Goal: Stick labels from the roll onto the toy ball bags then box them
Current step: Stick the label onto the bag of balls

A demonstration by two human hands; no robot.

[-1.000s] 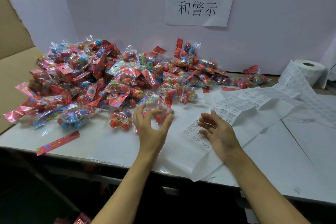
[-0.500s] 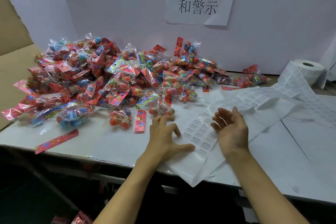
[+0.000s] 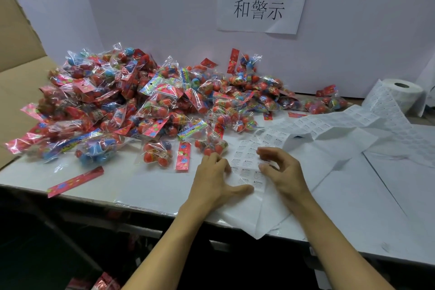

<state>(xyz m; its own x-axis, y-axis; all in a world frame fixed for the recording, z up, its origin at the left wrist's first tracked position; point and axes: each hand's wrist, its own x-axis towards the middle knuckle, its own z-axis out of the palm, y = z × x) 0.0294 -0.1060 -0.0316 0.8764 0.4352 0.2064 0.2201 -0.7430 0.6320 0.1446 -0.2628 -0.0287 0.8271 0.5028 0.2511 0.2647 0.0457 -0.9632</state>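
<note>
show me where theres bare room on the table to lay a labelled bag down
Free: the white tabletop at the front edge, between the loose red header strip and the left hand. Also the right side, past the right hand. Crowded: the pile of toy ball bags and the unrolled label sheet.

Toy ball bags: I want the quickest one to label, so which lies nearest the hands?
The small bag of red balls at the pile's front edge, just beyond the left hand and beside the label sheet.

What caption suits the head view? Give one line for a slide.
Both hands, left hand and right hand, work the label sheet beside piled toy ball bags.
</note>
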